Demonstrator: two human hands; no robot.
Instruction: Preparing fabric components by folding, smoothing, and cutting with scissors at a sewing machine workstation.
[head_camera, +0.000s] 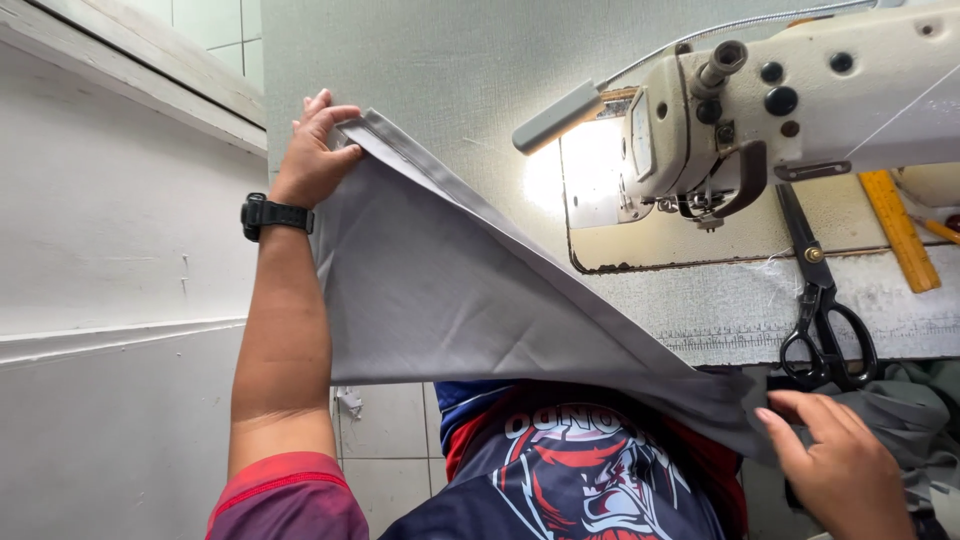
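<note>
Head view, the only one supplied. The left hand (315, 150), with a black watch (272, 215) on its wrist, is raised high toward the far left of the work table (760, 300), fingers and thumb pinched together on the folded corner of a plain grey woven cloth (450, 290). The right hand (845, 465) lies low at the near right edge of the table, fingers flat and close together on the other end of the same cloth, pressing rather than gripping as far as can be seen. Held so, the cloth runs taut on a diagonal between the hands, its doubled edge straight, apparently to line that edge up. Behind it stands a cream industrial sewing machine (790, 100) with its lamp (560, 115) lit over the bed. Black-handled scissors (820, 300) and a yellow ruler (900, 230) lie at the right side of the table, near the right hand. More grey fabric is bunched at the near right corner
</note>
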